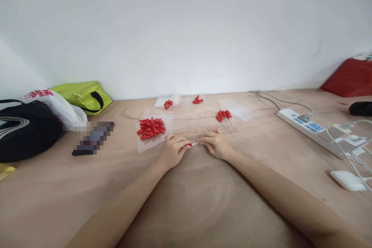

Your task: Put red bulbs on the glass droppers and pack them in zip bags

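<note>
My left hand (174,150) pinches a small red rubber bulb (190,145), most of it hidden by the fingers. From the bulb a thin clear tube (195,143) runs to my right hand (215,144), whose fingers are closed on its other end. Beyond my hands lie many clear tubes (190,124) in rows on a plastic bag. A pile of red bulbs (151,128) rests on another bag to the left. To the right are several tubes with red bulbs fitted (225,118), side by side.
Farther back are two small groups of red bulbs (167,104) (197,100) and a flat clear bag (240,109). A power strip (308,128) with cables and a white case (348,180) lie right. Bags (27,130) and a blurred dark object (94,138) are left.
</note>
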`<state>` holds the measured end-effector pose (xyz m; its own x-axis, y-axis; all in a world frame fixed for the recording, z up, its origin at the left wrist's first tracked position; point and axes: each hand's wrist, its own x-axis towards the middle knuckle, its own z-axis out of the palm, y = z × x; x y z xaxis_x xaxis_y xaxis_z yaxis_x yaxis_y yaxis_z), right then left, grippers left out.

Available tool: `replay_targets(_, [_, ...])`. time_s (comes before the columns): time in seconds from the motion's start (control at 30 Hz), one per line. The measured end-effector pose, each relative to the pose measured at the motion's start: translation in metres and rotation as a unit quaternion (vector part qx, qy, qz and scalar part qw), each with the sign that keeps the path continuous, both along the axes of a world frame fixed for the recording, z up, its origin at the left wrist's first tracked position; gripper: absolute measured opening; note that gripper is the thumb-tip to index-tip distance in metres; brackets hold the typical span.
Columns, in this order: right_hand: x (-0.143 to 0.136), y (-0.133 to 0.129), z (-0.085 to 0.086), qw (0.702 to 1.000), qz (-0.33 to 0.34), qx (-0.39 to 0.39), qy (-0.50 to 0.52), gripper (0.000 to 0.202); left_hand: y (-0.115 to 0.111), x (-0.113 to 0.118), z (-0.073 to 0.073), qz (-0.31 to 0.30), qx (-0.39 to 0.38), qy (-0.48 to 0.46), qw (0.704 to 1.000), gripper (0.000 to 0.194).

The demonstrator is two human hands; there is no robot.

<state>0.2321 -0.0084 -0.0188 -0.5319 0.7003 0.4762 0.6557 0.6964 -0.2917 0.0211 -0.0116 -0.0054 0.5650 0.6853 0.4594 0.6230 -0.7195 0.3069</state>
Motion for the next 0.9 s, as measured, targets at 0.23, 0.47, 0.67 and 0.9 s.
replay_targets(0.23, [-0.004,-0.005,-0.001,0.999,-0.021,0.023,-0.013,0.022,0.0,0.0,-0.002,0.002,0.035,0.001,0.999,0.02])
replay_targets(0.47, [-0.008,-0.006,-0.004,1.0,-0.002,0.004,0.01,0.022,0.0,-0.001,-0.005,-0.017,0.041,-0.006,0.999,0.022])
replay_targets(0.67, [-0.012,-0.004,-0.006,1.0,0.003,-0.009,0.021,0.021,-0.001,0.0,-0.005,-0.017,0.047,0.004,0.999,0.021])
replay_targets(0.9, [-0.018,-0.007,-0.003,0.998,-0.004,-0.042,0.04,0.021,-0.002,0.002,-0.004,-0.025,0.046,0.01,0.999,0.017])
